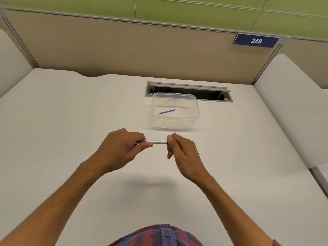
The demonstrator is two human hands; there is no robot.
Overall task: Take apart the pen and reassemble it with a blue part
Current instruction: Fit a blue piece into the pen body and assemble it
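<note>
A person holds a white pen [156,142] level above the middle of a white desk [71,121], its length running from nine o'clock to three o'clock. The left hand [120,150] wraps its curled fingers and thumb round the pen's nine o'clock end, hiding that tip. The right hand [182,153] pinches the three o'clock end between thumb and forefinger; its other fingers curl loosely below. Blue lettering shows on the bare barrel between the two hands.

At twelve o'clock from the hands, well apart from them, sits a clear plastic tub [194,110], with a thin blue rod [166,111] lying slanted on its bottom. Just behind the tub, at its far edge, is a long open cable slot [209,94] set into the desk. A tan partition [124,50] closes the far edge, with a dark number plate [256,40] at two o'clock. White side panels bound the desk at nine and three o'clock. Bare desk surface spreads on both sides of the forearms and between the hands and the tub. A plaid shirt [159,235] shows at six o'clock.
</note>
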